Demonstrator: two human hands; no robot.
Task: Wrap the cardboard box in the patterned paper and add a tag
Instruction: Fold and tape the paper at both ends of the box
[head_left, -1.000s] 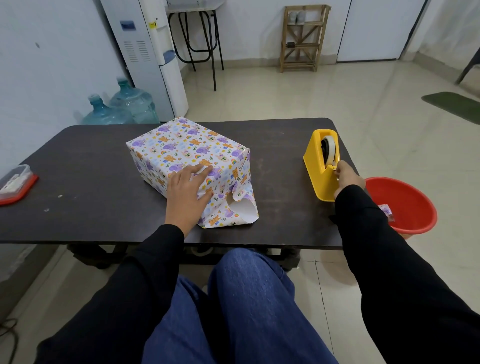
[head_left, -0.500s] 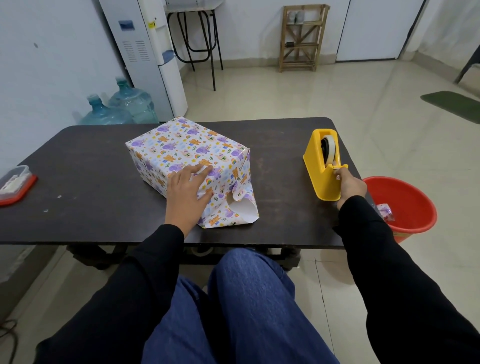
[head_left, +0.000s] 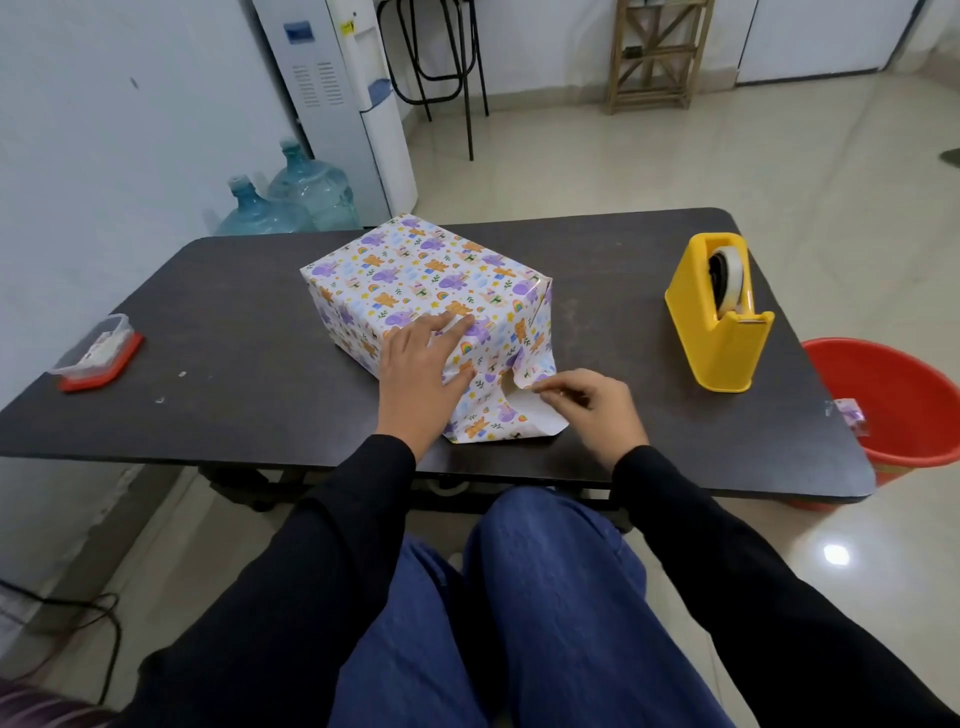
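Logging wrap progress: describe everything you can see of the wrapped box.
The wrapped box is a rectangular block covered in white paper printed with purple elephants, orange bears and rainbows. It sits angled on the dark table. Its near end is unfinished: a loose flap, white underside showing, lies on the tabletop. The left hand presses flat on its top edge; the right hand touches the flap with curled fingers.

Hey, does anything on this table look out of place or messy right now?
Yes. The near end flap of the patterned wrapping paper sticks out unfolded, white underside showing. A small scrap of matching paper hangs off the dark table's right edge, beside the round red plastic tub.
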